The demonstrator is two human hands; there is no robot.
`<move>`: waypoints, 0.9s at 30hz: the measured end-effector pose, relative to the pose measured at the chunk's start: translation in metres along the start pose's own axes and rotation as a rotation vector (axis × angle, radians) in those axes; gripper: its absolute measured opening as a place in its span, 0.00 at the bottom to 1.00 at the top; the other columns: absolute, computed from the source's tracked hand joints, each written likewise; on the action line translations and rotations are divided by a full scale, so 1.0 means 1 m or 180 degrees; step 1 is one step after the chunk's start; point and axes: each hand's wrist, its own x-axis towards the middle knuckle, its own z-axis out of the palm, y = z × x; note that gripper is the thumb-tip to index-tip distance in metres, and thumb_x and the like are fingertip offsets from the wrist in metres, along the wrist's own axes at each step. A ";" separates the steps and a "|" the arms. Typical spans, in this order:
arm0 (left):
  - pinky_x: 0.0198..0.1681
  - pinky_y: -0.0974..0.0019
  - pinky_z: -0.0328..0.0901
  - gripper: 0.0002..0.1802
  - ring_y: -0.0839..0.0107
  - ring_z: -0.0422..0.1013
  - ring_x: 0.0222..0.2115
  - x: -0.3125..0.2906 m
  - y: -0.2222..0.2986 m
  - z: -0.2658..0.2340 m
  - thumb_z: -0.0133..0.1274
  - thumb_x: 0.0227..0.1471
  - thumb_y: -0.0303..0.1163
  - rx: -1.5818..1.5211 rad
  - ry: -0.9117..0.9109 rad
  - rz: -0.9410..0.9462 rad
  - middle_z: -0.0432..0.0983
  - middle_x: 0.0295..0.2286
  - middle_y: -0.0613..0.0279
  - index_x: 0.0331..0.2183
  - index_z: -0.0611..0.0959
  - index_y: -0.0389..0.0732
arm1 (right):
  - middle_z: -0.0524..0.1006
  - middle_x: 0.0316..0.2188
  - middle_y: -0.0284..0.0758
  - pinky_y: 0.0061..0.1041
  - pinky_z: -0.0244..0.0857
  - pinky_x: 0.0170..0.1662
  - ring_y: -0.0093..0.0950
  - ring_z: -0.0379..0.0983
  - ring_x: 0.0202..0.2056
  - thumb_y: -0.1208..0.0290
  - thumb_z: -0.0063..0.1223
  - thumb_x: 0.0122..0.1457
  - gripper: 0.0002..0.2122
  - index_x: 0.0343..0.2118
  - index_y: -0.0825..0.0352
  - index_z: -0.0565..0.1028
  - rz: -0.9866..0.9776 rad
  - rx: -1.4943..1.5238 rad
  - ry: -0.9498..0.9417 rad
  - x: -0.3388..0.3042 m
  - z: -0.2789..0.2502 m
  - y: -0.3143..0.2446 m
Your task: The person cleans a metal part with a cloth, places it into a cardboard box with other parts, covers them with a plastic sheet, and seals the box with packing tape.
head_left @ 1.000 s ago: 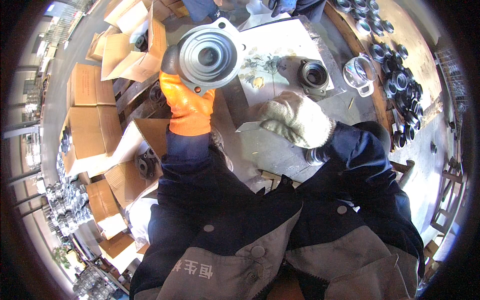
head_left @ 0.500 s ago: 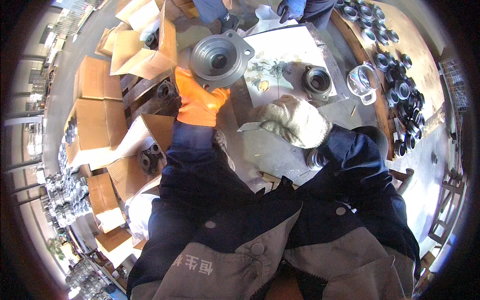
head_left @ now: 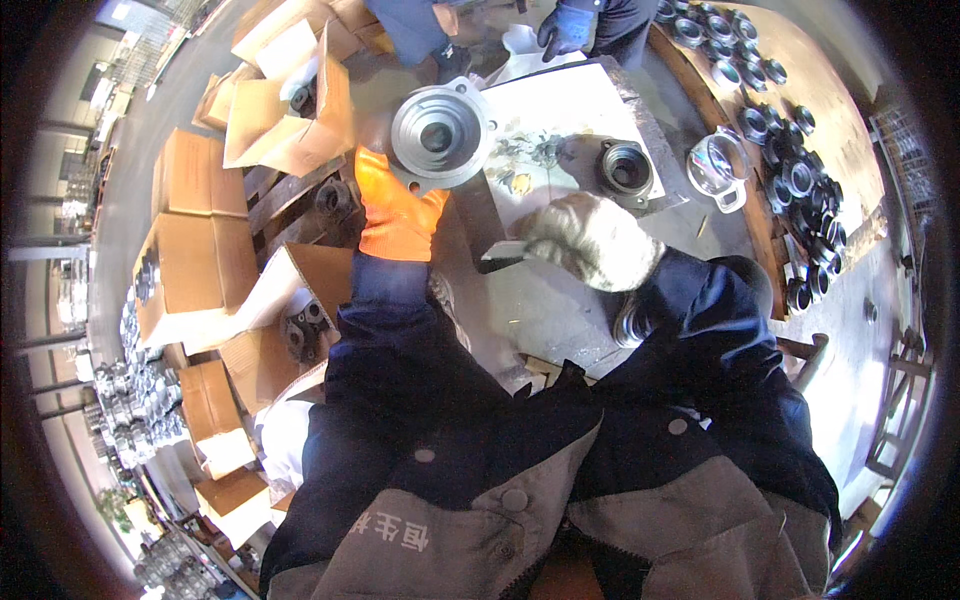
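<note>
My left hand (head_left: 396,215), in an orange glove, grips a grey flanged metal housing (head_left: 463,150) by its lower edge. The part is held up with its stepped round bore facing me. In a white knit glove, my right hand (head_left: 595,243) is closed on a thin flat metal blade (head_left: 503,253) that sticks out to the left, apart from the housing. Its exact kind I cannot make out. Beyond that hand a darker flanged housing (head_left: 625,167) rests on a stained white sheet (head_left: 560,100).
Open cardboard boxes (head_left: 205,250) with metal parts stand along the left. A clear plastic jug (head_left: 718,165) is right of the sheet. Several dark rings (head_left: 797,178) lie on a wooden board at far right. Another person's blue-gloved hand (head_left: 568,30) shows at the top.
The housing in my left hand has turned, its bore facing me more squarely. The blade in my right hand has tilted to show more of its flat side. The other person's gloved hand has shifted left.
</note>
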 end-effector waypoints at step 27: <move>0.49 0.51 0.70 0.26 0.59 0.74 0.44 -0.048 -0.110 0.125 0.47 0.56 0.48 0.0336 -0.0474 -0.1201 0.77 0.44 0.55 0.47 0.79 0.39 | 0.79 0.38 0.35 0.22 0.72 0.34 0.23 0.76 0.34 0.51 0.56 0.58 0.25 0.50 0.67 0.75 0.1805 0.1721 0.1940 -0.066 -0.120 -0.021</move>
